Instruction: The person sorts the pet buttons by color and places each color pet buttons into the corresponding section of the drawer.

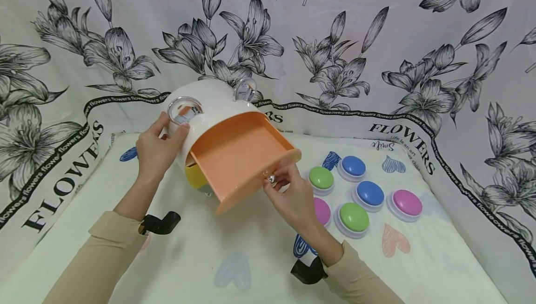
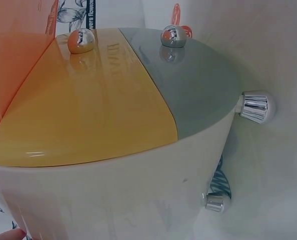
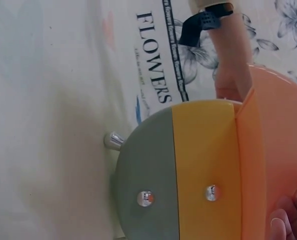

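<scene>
A white, rounded drawer box [image 1: 217, 97] with two silver ring-shaped ears stands tilted on the cloth. Its orange top drawer [image 1: 243, 148] is pulled well out, the bare floor of it showing. Below, the yellow drawer [image 2: 88, 105] and the grey-green drawer [image 2: 193, 80] are closed, each with a silver knob. My left hand [image 1: 161, 148] grips the box's left side by the ear [image 1: 184, 110], thumb in front. With thumb and fingers, my right hand [image 1: 293, 197] pinches the orange drawer's silver knob [image 1: 272, 179]. In the right wrist view, only fingertips [image 3: 283, 222] show beside that knob.
Several push buttons with coloured domes, among them a blue button [image 1: 370, 193], a green button [image 1: 354, 216] and a pink button [image 1: 407, 202], sit right of the box. Behind the pale heart-print cloth [image 1: 188, 262] hangs a flower-print curtain [image 1: 326, 62]. Silver feet [image 2: 257, 106] support the box.
</scene>
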A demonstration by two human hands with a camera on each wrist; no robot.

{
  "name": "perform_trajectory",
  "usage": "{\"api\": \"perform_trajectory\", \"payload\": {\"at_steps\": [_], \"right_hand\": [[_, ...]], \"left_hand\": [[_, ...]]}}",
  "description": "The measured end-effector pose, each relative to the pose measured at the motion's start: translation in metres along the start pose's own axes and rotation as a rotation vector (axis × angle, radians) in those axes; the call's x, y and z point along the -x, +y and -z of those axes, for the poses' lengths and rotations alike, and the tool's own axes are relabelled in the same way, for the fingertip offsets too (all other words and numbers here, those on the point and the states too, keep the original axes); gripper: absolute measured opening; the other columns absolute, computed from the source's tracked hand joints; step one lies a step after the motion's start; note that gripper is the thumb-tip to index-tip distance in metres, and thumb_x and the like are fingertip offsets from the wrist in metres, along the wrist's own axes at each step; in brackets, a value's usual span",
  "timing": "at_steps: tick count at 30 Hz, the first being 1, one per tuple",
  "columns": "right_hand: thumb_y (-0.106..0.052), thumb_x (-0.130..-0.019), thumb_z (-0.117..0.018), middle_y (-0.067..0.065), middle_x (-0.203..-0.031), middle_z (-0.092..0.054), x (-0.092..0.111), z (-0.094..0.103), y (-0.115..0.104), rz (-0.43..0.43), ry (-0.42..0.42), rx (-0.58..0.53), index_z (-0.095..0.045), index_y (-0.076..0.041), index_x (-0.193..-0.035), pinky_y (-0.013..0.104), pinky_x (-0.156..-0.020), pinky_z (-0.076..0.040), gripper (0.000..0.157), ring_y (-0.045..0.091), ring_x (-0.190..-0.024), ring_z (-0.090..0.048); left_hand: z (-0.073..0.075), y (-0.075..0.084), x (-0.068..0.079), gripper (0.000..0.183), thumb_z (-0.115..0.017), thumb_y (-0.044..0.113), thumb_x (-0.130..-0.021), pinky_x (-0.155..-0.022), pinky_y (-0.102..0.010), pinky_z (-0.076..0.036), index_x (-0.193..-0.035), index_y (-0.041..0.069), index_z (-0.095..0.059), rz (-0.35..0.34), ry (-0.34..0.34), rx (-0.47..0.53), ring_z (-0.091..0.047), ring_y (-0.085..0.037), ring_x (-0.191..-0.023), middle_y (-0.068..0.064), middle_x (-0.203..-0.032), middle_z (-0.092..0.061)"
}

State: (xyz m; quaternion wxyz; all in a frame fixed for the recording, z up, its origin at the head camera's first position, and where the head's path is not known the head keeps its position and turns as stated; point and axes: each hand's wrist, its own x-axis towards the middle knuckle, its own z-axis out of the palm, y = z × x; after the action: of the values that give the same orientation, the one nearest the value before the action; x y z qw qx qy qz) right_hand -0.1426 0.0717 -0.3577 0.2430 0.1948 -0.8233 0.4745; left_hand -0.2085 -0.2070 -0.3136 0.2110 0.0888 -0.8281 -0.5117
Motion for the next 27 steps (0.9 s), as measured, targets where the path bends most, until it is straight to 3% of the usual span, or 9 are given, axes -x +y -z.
{"api": "perform_trajectory", "payload": {"at_steps": [10,16,20,27], "right_hand": [[-0.01,-0.076,-0.075,0.004,-0.083,-0.064,0.001,0.01,0.003,0.044,-0.068,0.013,-0.053,-0.006,-0.096,0.021,-0.054,-0.053,0.03,0.013,-0.071,-0.06],[-0.009,-0.08,-0.071,-0.001,-0.104,-0.064,0.008,0.026,0.015,0.018,-0.172,-0.021,-0.057,-0.011,-0.11,0.027,-0.073,-0.056,0.033,0.011,-0.093,-0.059],[-0.009,-0.082,-0.069,-0.004,-0.114,-0.063,0.013,0.038,0.027,-0.023,-0.203,-0.015,-0.056,-0.014,-0.118,0.03,-0.083,-0.054,0.039,0.01,-0.104,-0.058],[-0.013,-0.082,-0.069,-0.006,-0.127,-0.056,0.023,0.058,0.056,-0.169,-0.255,0.015,-0.049,-0.023,-0.131,0.035,-0.094,-0.049,0.054,0.012,-0.118,-0.051]], "left_hand": [[0.0,0.0,0.001,0.061,-0.06,0.043,-0.085,-0.102,-0.039,-0.038,-0.137,0.018,-0.042,0.009,-0.001,-0.001,-0.03,-0.016,-0.135,0.005,-0.146,-0.033],[-0.001,0.0,0.001,0.06,-0.059,0.043,-0.085,-0.102,-0.039,-0.039,-0.137,0.019,-0.043,0.006,0.01,-0.005,-0.031,-0.015,-0.135,0.004,-0.146,-0.033],[-0.001,0.0,0.001,0.06,-0.059,0.043,-0.085,-0.102,-0.039,-0.039,-0.137,0.018,-0.043,0.0,0.012,-0.011,-0.032,-0.016,-0.135,0.004,-0.146,-0.034],[-0.001,0.0,0.002,0.06,-0.059,0.043,-0.085,-0.102,-0.038,-0.04,-0.137,0.019,-0.044,0.005,0.011,-0.016,-0.033,-0.016,-0.134,0.004,-0.146,-0.034]]}}
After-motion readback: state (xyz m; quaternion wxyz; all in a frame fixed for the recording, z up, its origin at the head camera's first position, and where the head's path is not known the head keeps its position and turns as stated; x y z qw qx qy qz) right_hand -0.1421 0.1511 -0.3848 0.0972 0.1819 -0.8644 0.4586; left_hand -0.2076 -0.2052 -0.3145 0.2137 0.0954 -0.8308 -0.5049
